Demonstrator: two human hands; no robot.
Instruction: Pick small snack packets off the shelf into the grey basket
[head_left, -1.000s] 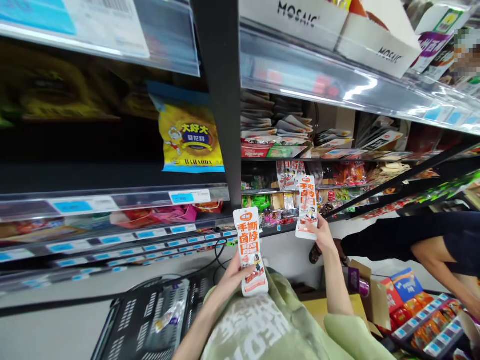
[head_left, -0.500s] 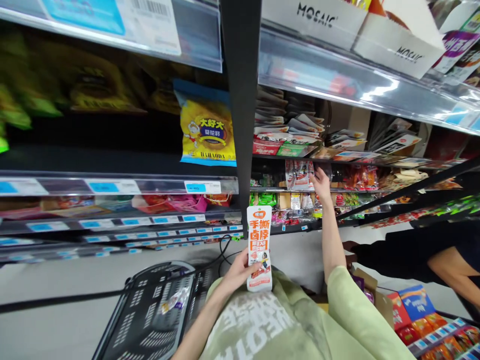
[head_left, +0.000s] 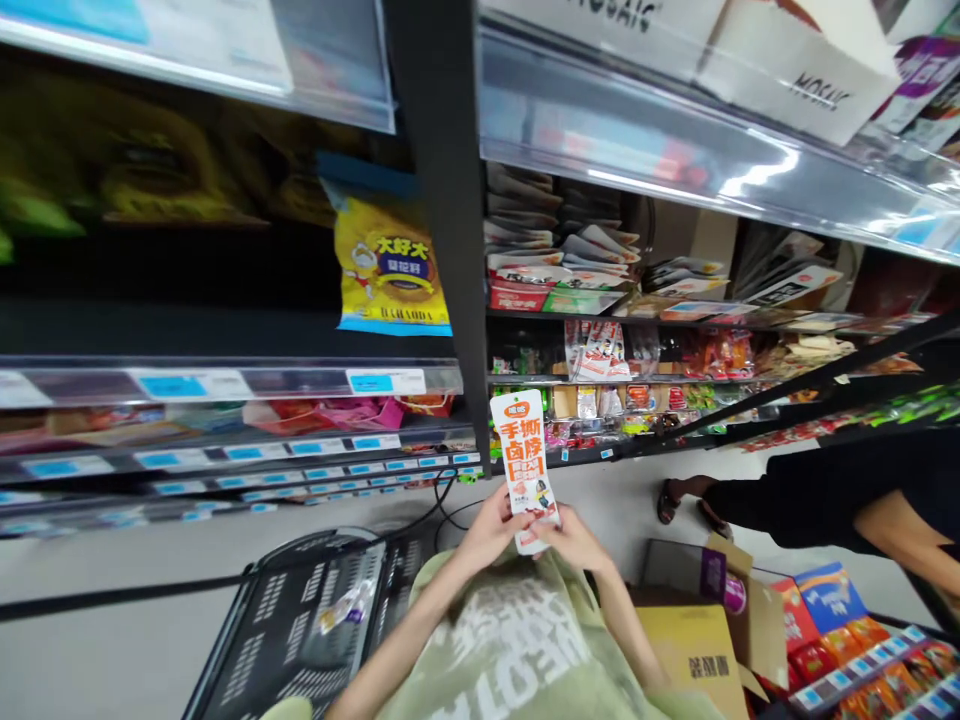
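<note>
A long white snack packet [head_left: 527, 465] with orange lettering stands nearly upright in front of my shirt, leaning a little to the left. My left hand [head_left: 495, 525] grips its lower left side. On the other side, my right hand [head_left: 574, 537] has its fingers closed on the packet's lower right edge. Beyond the packet, similar white and red packets [head_left: 598, 350] hang on a shelf level to the right of the black upright.
A black basket [head_left: 289, 620] with a small packet inside is at the lower left. Shelves [head_left: 225, 380] rise on the left. Cardboard boxes [head_left: 694, 650] sit at the lower right. Another person [head_left: 817, 500] in dark clothes stands at the right.
My right hand has come back from the hanging packets and taken hold of the long packet's lower part. The packet has tilted slightly left, and the view has shifted a little.
</note>
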